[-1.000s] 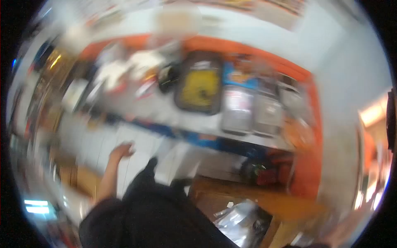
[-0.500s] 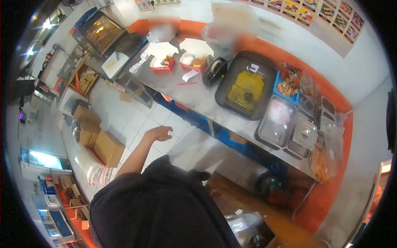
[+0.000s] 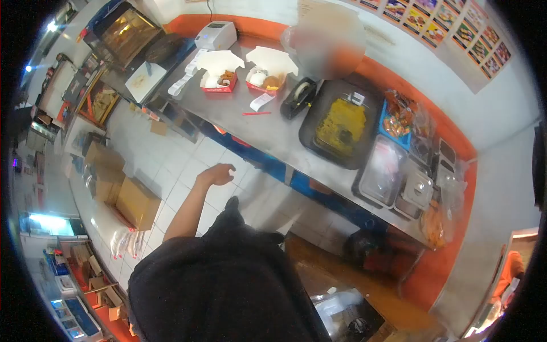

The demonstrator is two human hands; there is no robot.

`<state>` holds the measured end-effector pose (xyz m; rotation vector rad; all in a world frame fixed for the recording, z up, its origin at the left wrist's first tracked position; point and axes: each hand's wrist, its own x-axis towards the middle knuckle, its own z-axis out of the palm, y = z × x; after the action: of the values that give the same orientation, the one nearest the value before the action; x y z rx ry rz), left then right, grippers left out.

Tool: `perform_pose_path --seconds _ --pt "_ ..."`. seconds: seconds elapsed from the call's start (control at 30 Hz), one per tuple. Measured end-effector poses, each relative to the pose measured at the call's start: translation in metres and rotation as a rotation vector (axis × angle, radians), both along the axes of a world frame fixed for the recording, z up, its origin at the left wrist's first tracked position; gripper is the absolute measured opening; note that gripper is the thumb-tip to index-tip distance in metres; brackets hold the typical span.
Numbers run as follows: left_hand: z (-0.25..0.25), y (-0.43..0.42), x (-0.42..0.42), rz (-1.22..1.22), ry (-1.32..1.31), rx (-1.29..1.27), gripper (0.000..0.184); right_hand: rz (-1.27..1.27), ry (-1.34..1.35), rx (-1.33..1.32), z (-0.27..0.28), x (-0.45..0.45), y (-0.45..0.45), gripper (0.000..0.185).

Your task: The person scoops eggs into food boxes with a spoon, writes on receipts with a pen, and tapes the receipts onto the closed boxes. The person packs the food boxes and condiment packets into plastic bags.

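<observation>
My left hand (image 3: 219, 174) hangs over the white tiled floor, in front of the metal counter. Its fingers are loosely curled with a gap by the thumb; I see nothing held in it. My right hand is out of sight. Two open red-and-white food boxes, one (image 3: 219, 81) left of the other (image 3: 266, 84), stand on the counter with food inside. Near them lie a paper slip (image 3: 261, 102) and a red pen (image 3: 256, 113). A black tape dispenser (image 3: 298, 98) stands beside a dark tray (image 3: 311, 134) holding yellow food.
Farther right are a blue basket (image 3: 402, 140) of packets, a lidded clear container (image 3: 380, 171) and a steel container (image 3: 417, 189). A white printer (image 3: 216, 35) stands at the back. Cardboard boxes (image 3: 137, 203) sit on the floor. A person in orange (image 3: 509, 277) shows at the right doorway.
The blur of the first frame has cleared as the view turned. My left hand stays over the floor, slightly left of and above its place half a second ago.
</observation>
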<state>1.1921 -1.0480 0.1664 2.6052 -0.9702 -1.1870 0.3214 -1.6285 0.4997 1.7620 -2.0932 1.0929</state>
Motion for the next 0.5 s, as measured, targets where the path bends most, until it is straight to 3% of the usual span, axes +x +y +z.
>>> perform_pose_path --seconds 0.03,0.1,0.17,0.3,0.4,0.5 --pt "-0.007 0.006 0.017 0.006 0.002 0.003 0.044 0.011 0.015 -0.031 0.01 0.017 0.009 0.028" --pt "-0.024 0.013 0.063 -0.02 -0.159 -0.259 0.035 0.048 0.025 -0.115 0.034 0.057 0.028 0.028" --pt "-0.01 0.008 0.109 0.021 -0.319 -0.472 0.03 0.112 0.029 -0.201 0.057 0.107 0.05 0.028" --pt "0.005 -0.014 0.23 0.005 -0.556 -0.592 0.025 0.385 0.022 -0.286 0.079 0.255 0.105 0.028" --pt "-0.037 -0.034 0.337 0.007 -0.539 -0.578 0.025 0.681 -0.007 -0.134 0.048 0.397 0.164 0.027" --pt "-0.008 -0.057 0.367 -0.194 -0.429 -0.77 0.021 0.85 0.093 0.141 -0.023 0.559 0.25 0.026"
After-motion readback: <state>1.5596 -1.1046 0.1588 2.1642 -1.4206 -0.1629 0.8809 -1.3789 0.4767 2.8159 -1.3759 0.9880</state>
